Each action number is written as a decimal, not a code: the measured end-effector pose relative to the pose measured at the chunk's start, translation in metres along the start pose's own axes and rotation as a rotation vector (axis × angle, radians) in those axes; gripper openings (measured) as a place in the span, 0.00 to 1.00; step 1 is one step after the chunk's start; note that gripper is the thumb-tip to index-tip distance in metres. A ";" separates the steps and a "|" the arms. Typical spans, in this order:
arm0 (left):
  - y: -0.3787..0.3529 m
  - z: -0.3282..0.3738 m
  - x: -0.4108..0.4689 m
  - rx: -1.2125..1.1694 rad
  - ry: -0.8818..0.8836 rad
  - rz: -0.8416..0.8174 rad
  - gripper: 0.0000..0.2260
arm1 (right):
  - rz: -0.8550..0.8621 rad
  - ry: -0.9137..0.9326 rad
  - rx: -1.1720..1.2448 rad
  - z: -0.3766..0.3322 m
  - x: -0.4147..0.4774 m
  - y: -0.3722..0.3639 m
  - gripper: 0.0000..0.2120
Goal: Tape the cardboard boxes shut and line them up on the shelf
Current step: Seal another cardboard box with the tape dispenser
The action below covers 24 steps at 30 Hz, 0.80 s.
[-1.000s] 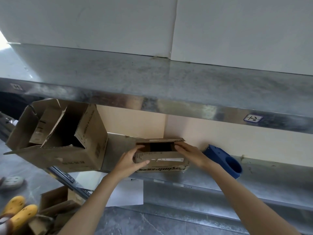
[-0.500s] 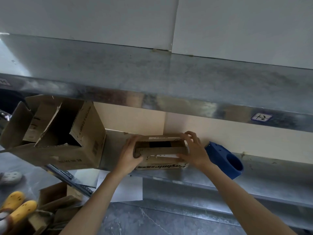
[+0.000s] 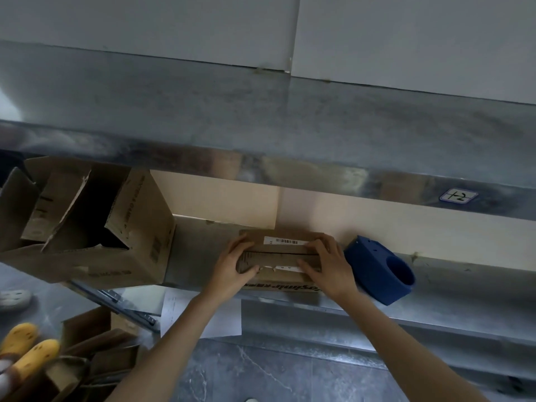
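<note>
The small box [image 3: 280, 253] sits on the lower shelf [image 3: 452, 288], at its front edge and about midway along the stretch in view; its long axis runs left to right, parallel to that edge; the seam between its two top flaps runs the same way, and a barcode label [image 3: 285, 241] lies on the rear flap.

The hands are apart, one at each short end, both straight ahead of the person and reaching up to the shelf; the left hand [image 3: 235, 265] grips the left end, fingers curled over the top and thumb across the front; the right hand [image 3: 330, 265] holds the right end, fingers bent down over the flaps. The flaps look pressed shut; no tape shows on the seam.

I judge that the coming move turns on that seam: tape would have to run lengthwise from one hand to the other, so one hand must keep the flaps down while the other lets go.

Just beside the right hand, further right along the shelf, lies a blue plastic piece [image 3: 380, 274] with a round opening; whether it holds tape I cannot tell; the right hand is plainly nearer it. Well to the left stands a large open box [image 3: 139, 242], flaps up; an upper shelf [image 3: 261, 126] overhangs it all.
</note>
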<state>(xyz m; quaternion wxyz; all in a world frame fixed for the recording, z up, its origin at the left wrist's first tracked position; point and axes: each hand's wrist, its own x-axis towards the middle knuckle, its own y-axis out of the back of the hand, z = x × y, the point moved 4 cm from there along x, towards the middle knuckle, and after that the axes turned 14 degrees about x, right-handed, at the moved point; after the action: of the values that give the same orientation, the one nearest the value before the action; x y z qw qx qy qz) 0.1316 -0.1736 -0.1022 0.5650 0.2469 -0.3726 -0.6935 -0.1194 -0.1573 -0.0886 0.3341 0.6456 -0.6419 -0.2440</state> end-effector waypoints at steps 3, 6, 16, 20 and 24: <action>-0.010 0.007 0.006 0.017 -0.034 -0.018 0.24 | 0.016 0.003 0.016 0.006 -0.007 0.004 0.25; -0.019 0.018 0.009 0.043 -0.082 -0.017 0.24 | -0.023 -0.034 -0.023 0.013 -0.015 0.005 0.27; -0.023 0.018 0.011 0.108 -0.103 0.022 0.24 | 0.102 -0.003 -0.094 0.016 -0.023 0.046 0.19; -0.023 0.017 0.010 0.099 -0.104 0.034 0.24 | 0.214 -0.088 -0.219 0.040 -0.027 0.074 0.19; -0.025 0.024 0.011 0.104 -0.117 0.036 0.24 | 0.155 -0.366 -0.265 0.070 -0.034 0.090 0.27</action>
<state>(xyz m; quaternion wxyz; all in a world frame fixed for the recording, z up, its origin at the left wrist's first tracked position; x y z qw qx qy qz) 0.0960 -0.1768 -0.1071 0.5410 0.2282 -0.4451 -0.6761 -0.2336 -0.1273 -0.0720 0.3119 0.4898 -0.7018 -0.4126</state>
